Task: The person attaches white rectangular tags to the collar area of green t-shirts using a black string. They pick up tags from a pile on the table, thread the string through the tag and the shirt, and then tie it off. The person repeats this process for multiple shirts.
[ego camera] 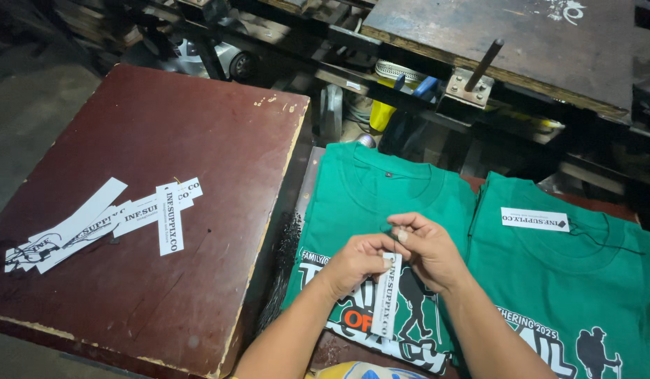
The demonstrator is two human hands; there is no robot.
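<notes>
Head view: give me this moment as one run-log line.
left hand: holds white paper tag | right hand: pinches tag top | under: green T-shirt | spare tags on brown board

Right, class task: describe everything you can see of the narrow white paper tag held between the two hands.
The narrow white paper tag is a long, flat strip with black print along its length. It hangs almost upright, slightly tilted, over the printed front of the green cotton T-shirt. The left hand and right hand pinch its top end; its lower end hangs free.
</notes>
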